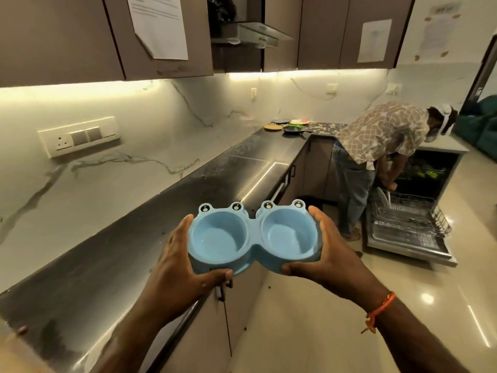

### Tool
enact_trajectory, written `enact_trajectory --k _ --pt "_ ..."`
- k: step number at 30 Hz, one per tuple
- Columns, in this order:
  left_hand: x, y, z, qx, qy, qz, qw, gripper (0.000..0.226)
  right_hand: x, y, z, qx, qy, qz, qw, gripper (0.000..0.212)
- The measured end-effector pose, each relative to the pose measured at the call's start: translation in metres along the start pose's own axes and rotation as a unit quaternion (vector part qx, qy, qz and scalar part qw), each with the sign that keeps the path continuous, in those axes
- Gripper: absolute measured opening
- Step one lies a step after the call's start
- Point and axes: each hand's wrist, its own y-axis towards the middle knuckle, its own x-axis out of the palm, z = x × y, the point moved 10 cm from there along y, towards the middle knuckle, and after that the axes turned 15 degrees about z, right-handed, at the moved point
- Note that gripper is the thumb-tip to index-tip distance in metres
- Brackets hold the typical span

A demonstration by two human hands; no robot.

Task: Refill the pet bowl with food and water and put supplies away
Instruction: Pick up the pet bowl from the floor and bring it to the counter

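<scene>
Counter edge [188,313] beneath pet bowl [254,235]; both hands grip it.

The pet bowl [254,235] is a light blue plastic double feeder: 2 round basins joined side by side in 1 moulded body. Both basins are empty and dry-looking. Along its far rim stand 4 small frog-style eyes, 2 above each basin. It is held level in the air, open side up, gripped at its left and right ends, above the front edge of the dark counter [134,238] and the floor beside it.
</scene>
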Motion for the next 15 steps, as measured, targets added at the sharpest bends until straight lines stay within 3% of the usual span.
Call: enact_trajectory --k 8,12,15 --pt "0.038 0.091 -0.060 -0.067 0.044 -0.017 0.997 0.144 0.054 0.111 0.038 -0.003 0.009 -0.036 0.999 0.112" --pt "0.049 0.123 -0.085 -0.084 0.065 -0.006 0.994 0.149 0.084 0.156 0.063 0.011 -0.007 -0.069 0.998 0.132" --pt "0.056 0.143 -0.099 -0.104 0.074 0.011 0.992 0.152 0.111 0.193 0.078 -0.002 -0.010 -0.100 0.995 0.135"
